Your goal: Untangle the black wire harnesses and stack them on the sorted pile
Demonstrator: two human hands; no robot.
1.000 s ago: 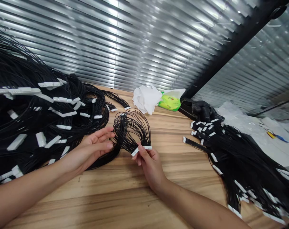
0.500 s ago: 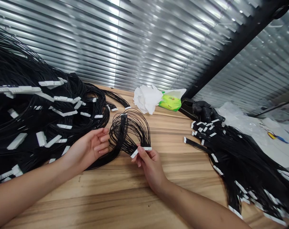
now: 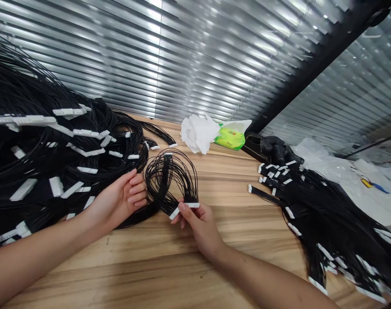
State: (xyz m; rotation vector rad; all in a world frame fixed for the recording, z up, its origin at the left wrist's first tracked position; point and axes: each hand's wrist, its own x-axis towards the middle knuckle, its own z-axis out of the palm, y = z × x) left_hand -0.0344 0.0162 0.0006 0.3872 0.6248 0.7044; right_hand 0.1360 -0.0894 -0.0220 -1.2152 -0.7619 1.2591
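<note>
Backdrop: silvery slatted blinds [image 3: 169, 56], standing behind the counter.
Counter [image 3: 144, 266]: wood-grained, pale brown with darker streaks; carries the items below.
Left heap of wire harnesses [image 3: 37, 163]: large, tangled, black, with white connectors scattered through it; at the person's left.
Right heap of wire harnesses [image 3: 331, 210]: black, spread wide, white connectors at the bundle ends; well apart from the right grip.
Right grip [image 3: 203, 225]: thumb and fingers pinched on the wire harness [image 3: 191, 184] at its near end, thumb uppermost.
Left grip [image 3: 124, 197]: fingers loosely curled, holding nothing visible; just left of the loops, contact with them not clear.
Wire harness, position: over the middle of the counter, between the two grips; its loops rise beyond the right grip and lean to the left.
Wire harness, appearance: many thin black wires, fanned into rounded, overlapping loops; denser strands at the left, looser arcs at the right.
Tissue pack [image 3: 230, 138]: green and yellow-green, lying beyond the harness, beside a crumpled white tissue [image 3: 198, 134].
Left connector [image 3: 174, 213]: white, narrow, slanted; at the fingertips of the right grip.
Right connector [image 3: 192, 205]: white, narrow, nearly level; partly under the thumb, set at an angle to its neighbour.
</note>
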